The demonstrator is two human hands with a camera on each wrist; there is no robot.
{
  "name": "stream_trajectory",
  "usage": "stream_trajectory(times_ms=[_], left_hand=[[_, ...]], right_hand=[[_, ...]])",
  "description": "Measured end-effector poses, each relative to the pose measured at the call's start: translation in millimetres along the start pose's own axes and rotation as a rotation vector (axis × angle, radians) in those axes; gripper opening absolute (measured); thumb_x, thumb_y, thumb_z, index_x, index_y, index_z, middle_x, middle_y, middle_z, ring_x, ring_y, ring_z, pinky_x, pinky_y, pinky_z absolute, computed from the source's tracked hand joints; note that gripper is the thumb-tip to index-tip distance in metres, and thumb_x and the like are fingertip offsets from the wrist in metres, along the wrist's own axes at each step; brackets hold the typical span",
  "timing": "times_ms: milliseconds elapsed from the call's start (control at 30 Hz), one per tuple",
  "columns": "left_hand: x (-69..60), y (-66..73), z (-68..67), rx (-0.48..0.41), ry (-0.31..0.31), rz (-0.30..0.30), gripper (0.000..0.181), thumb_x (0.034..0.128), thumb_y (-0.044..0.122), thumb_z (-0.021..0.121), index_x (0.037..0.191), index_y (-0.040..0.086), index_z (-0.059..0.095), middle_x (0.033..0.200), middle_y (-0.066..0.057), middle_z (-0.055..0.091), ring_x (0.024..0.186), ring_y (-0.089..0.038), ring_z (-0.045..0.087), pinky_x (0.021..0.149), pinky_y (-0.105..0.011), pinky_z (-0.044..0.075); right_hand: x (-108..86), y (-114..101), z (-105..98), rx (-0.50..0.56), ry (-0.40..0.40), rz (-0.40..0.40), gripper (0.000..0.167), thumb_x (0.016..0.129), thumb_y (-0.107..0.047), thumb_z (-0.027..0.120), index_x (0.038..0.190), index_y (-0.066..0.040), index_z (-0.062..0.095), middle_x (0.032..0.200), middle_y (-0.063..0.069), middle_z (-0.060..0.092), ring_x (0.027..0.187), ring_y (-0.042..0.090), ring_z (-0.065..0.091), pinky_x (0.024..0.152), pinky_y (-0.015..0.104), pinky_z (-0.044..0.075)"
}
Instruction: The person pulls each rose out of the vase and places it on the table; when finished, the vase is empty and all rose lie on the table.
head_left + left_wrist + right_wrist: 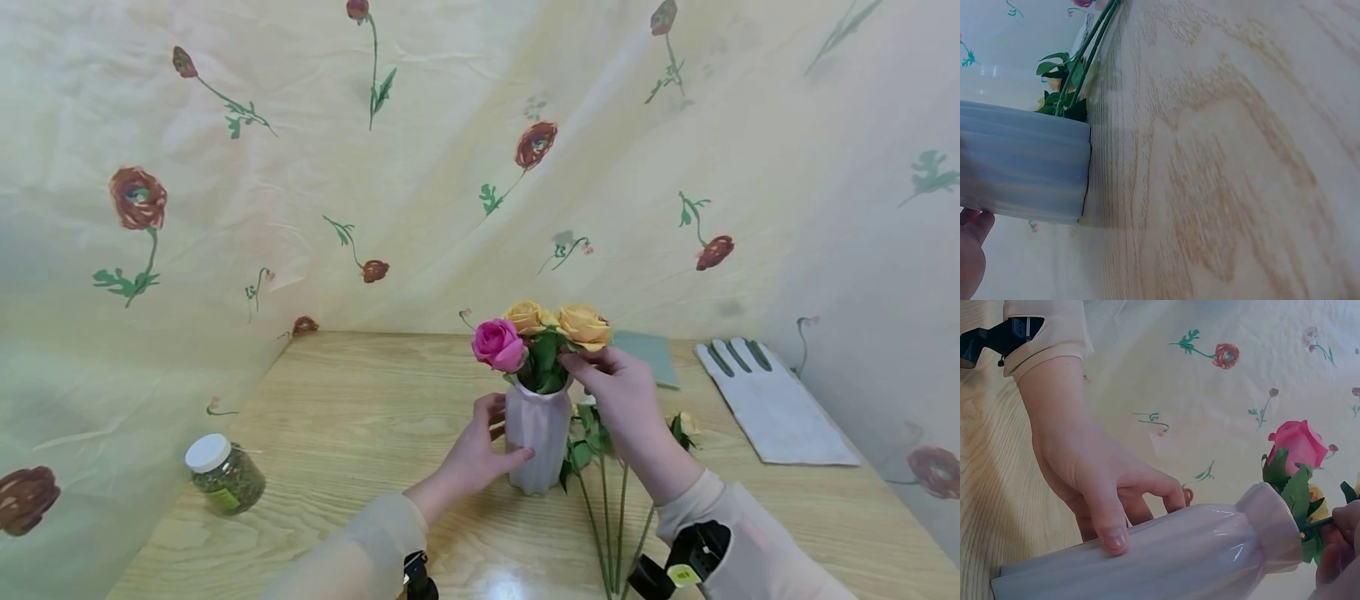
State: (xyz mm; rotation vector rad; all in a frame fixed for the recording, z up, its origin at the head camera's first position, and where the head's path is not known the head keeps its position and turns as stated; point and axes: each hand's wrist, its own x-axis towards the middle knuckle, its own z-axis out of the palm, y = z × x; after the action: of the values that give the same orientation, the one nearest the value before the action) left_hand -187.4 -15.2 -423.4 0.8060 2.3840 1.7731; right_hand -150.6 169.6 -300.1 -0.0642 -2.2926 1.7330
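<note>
A white fluted vase (536, 442) stands upright on the wooden table. My left hand (474, 450) holds its side, thumb at the front and fingers around the left. In the vase are a pink rose (498, 344) and yellow roses (523, 317). Above the rim, my right hand (628, 400) pinches a green stem (1319, 524) just below a yellow rose bloom (585, 325). The right wrist view shows this stem entering the vase mouth. Part of the right hand is cut off there.
Several loose rose stems (606, 508) lie right of the vase, partly under my right forearm. A lidded jar (228, 479) of dried greenery stands at the left. White gloves (776, 417) lie at the right, and a pale green sheet (651, 358) lies behind the vase.
</note>
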Motion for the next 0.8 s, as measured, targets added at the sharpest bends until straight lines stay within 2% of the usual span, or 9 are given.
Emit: stream_trajectory(times_ms=[233, 500, 633, 733, 800], left_hand=[[-0.9, 1.1, 0.2, 0.005, -0.004, -0.014, 0.073, 0.0821, 0.020, 0.073, 0.135, 0.006, 0.025, 0.134, -0.012, 0.041, 0.124, -0.028, 0.042, 0.101, -0.037, 0.041], [-1.9, 1.6, 0.5, -0.003, -0.005, -0.030, 0.074, 0.0820, 0.021, 0.074, 0.136, 0.007, 0.025, 0.135, -0.012, 0.041, 0.125, -0.028, 0.042, 0.102, -0.038, 0.041], [-2.1, 1.2, 0.2, -0.003, -0.001, -0.033, 0.074, 0.0817, 0.021, 0.074, 0.135, 0.006, 0.025, 0.134, -0.012, 0.041, 0.124, -0.028, 0.042, 0.102, -0.038, 0.041], [-1.8, 1.2, 0.3, -0.003, 0.000, -0.033, 0.074, 0.0816, 0.020, 0.074, 0.135, 0.007, 0.025, 0.134, -0.012, 0.041, 0.124, -0.028, 0.043, 0.101, -0.038, 0.041], [-1.5, 1.8, 0.2, -0.006, 0.000, -0.028, 0.074, 0.0817, 0.019, 0.074, 0.135, 0.007, 0.025, 0.133, -0.012, 0.042, 0.124, -0.028, 0.043, 0.101, -0.038, 0.041]], right_hand=[[1.5, -4, -4, 0.162, 0.021, -0.028, 0.029, 0.092, -0.022, 0.062, 0.110, 0.000, 0.063, 0.086, -0.009, 0.064, 0.077, 0.010, 0.057, 0.062, 0.023, 0.048], [5.6, -10, -10, 0.278, 0.067, -0.119, 0.011, 0.092, -0.012, 0.060, 0.100, -0.004, 0.062, 0.087, -0.008, 0.065, 0.082, 0.009, 0.063, 0.070, 0.024, 0.055], [6.6, -12, -16, 0.401, 0.085, -0.134, 0.008, 0.092, -0.008, 0.060, 0.097, -0.002, 0.062, 0.088, -0.004, 0.067, 0.082, 0.011, 0.064, 0.072, 0.024, 0.055], [7.6, -14, -21, 0.504, 0.126, -0.149, 0.004, 0.091, -0.003, 0.059, 0.092, -0.003, 0.063, 0.086, 0.000, 0.068, 0.080, 0.013, 0.065, 0.073, 0.023, 0.055], [8.7, -16, -24, 0.593, 0.163, -0.155, 0.008, 0.090, 0.001, 0.059, 0.086, -0.004, 0.064, 0.085, 0.003, 0.067, 0.078, 0.014, 0.065, 0.073, 0.022, 0.055]])
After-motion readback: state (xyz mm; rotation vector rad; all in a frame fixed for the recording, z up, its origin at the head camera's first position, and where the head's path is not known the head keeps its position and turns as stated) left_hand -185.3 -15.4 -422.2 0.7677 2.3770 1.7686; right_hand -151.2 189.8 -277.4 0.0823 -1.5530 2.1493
